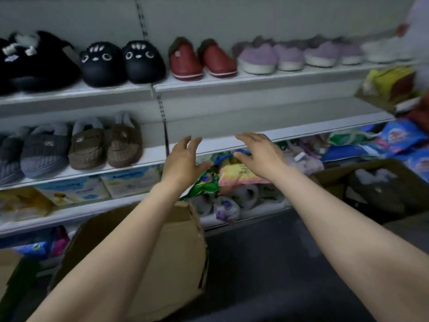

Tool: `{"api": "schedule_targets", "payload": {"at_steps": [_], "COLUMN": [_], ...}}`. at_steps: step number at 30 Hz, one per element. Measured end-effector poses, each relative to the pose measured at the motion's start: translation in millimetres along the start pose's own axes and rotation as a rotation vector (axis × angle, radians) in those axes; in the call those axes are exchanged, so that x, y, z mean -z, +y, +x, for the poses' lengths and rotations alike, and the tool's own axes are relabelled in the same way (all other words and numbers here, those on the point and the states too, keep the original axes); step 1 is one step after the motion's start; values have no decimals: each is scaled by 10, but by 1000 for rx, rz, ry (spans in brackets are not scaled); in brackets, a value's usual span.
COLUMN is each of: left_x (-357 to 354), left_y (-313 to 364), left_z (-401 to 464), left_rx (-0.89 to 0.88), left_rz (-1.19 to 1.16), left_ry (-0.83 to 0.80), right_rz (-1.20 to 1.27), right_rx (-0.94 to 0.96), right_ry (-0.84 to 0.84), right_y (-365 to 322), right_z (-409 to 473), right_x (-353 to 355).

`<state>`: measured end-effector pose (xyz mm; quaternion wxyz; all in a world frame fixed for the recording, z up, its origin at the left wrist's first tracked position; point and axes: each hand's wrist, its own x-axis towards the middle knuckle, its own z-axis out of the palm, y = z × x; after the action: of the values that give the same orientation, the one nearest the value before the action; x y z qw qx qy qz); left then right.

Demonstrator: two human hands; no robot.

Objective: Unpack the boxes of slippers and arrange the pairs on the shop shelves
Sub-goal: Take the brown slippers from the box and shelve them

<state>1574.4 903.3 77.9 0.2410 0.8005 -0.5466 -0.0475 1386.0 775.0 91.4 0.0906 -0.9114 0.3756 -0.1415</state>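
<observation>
Both my arms reach forward toward the white shop shelves [267, 140]. My left hand [183, 159] and my right hand [257, 152] hover with fingers spread and hold nothing, just in front of the bare right half of the middle shelf. The top shelf carries black face slippers [123, 62], a red pair [202, 59] and lilac pairs [274, 56]. Brown slippers [106, 145] and grey ones [41, 152] stand on the middle shelf's left half. A brown cardboard box [171, 256] sits below my left forearm.
Colourful packets [234, 173] and wrapped pale slippers [227, 205] lie on the shelf under my hands. A second open carton [371, 189] with dark contents stands at the right, beside blue bags [399, 140]. Tissue packs [76, 189] fill the lower left shelf. A person's sleeve [415, 22] shows top right.
</observation>
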Motion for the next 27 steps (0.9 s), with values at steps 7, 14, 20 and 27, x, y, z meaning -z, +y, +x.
{"api": "schedule_targets", "payload": {"at_steps": [7,14,20,27], "left_x": [-275,-671,-1238,-2056], "left_y": [1597,2785,3673,4819], "left_z": [-72,279,858,1866], "left_rx": [-208,-392,-477,-477], "left_rz": [-21,38,20,-51], "left_ry": [40,21,-6,-50], "right_rz": [-72,-95,-150,-173], "right_rx": [-108,-230,-314,-386], "right_ry": [192,281,273,227], "right_y": [1092,2081,3086,4528], "right_z": [-974,-1403,-1367,-890], "right_x": [908,1416,1717,2099]}}
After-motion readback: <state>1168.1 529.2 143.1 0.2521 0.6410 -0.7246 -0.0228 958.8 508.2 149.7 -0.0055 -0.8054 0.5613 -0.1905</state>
